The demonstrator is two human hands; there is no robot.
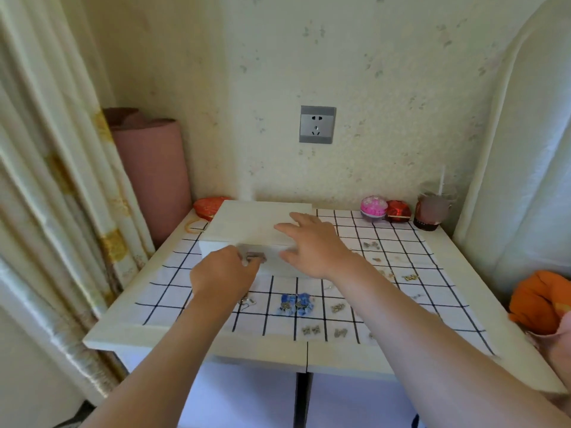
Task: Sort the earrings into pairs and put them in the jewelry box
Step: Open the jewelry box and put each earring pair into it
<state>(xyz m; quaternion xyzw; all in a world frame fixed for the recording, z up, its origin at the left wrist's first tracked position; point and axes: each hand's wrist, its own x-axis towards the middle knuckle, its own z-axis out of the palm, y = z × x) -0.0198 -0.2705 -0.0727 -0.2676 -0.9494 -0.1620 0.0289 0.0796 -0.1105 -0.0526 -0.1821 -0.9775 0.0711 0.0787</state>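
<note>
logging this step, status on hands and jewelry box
Left hand pinching the clasp on the jewelry box, lid down. Right hand spread on the lid. Earrings out on the grid cloth, nothing blocking.

No readable text or numbers, cup (pixel 432 211) band too blurred

We find the middle of the frame taken by the white jewelry box (pixel 256 223), with the left hand (pixel 222 270) gripping its front clasp (pixel 255 257) and the right hand (pixel 312 245) spread on its lid. Bare checked cloth (pixel 173 285) lies open at lower left. Earrings (pixel 296 302) dot the cloth at lower centre and right. A cup (pixel 431 211) and two round boxes (pixel 374 207) line the upper right edge.
</note>
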